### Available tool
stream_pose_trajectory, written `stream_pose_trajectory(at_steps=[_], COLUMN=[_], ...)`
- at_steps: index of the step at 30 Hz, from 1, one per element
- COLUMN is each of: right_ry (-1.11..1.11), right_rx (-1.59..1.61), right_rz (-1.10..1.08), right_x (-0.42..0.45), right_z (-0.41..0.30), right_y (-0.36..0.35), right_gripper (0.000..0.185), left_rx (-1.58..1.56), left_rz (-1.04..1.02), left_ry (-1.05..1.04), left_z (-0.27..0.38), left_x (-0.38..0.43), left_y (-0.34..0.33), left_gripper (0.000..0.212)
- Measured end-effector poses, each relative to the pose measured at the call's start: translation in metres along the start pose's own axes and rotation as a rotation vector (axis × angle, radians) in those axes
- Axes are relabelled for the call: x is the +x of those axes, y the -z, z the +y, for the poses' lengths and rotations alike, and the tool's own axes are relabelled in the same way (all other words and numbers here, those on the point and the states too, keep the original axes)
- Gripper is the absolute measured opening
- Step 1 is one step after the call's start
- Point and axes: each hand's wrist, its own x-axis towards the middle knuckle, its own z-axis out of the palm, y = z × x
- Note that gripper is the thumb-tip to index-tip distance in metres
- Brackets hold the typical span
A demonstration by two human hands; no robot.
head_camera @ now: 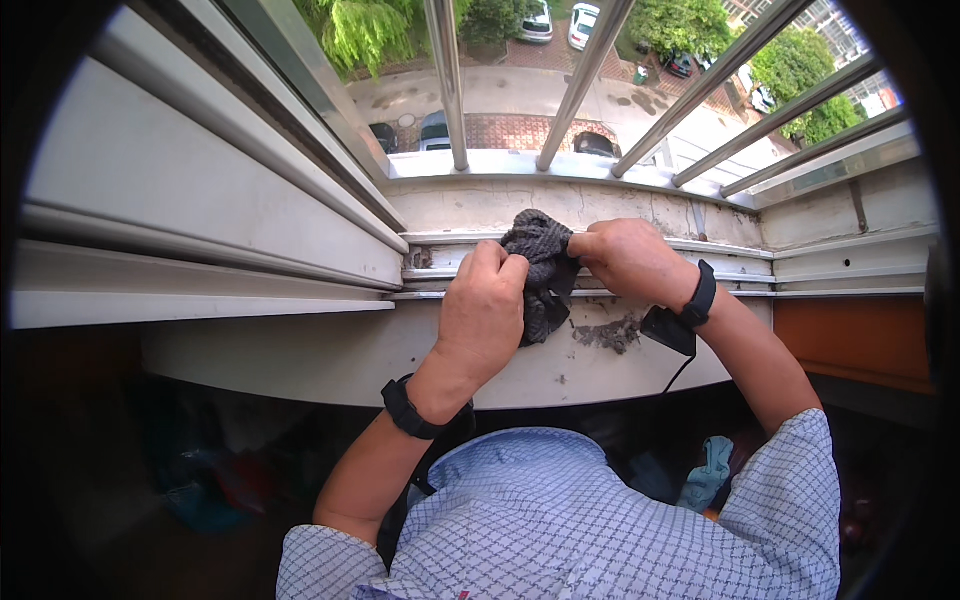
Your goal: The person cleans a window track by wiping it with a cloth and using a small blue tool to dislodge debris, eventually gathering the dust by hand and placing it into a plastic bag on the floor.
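Observation:
A dark grey, crumpled cloth [538, 259] lies bunched across the sliding-window track [679, 264], its lower end hanging over the inner sill [300, 352]. My left hand [484, 307] pinches its left side between thumb and fingers. On the other side, my right hand [630, 255] grips the cloth's upper right edge. Both hands wear black wrist straps, and a small black device [667, 330] with a cable sits by the right wrist. A patch of grey dirt [609, 334] marks the sill just right of the cloth. Dirt also shows in the track's left end.
Metal security bars [581, 90] stand beyond a cracked outer ledge [465, 204], with parked cars and trees far below. White sliding-window frames [210, 180] close off the left. An orange panel [847, 337] is at the right. Below the sill, a teal glove-like item [706, 472] lies in shadow.

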Motion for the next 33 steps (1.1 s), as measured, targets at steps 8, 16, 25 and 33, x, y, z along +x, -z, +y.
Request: stream_pose_trajectory(at_steps=[8,16,25,33], right_ry=[0.13,0.14,0.095,0.174], right_rx=[-0.003,0.014,0.049,0.244], right_rz=[0.006,0.026,-0.031,0.032], right_x=[0.046,0.043,0.033,0.047], right_z=[-0.035,-0.026,-0.02,-0.024], right_y=[-0.01,-0.012,-0.008,-0.023], right_gripper=[0.016,0.013,0.012,0.018], left_rx=[-0.073,-0.107,-0.131,-0.201], left_rz=[0.057,0.092,0.12,0.089], left_ry=[0.094,0.097,0.133,0.159], left_z=[-0.016,-0.011,-0.015,-0.022], left_x=[-0.028,-0.027,-0.042,-0.061], left_y=[0.02,0.015,0.02,0.032], left_gripper=[0.026,0.026,0.027,0.027])
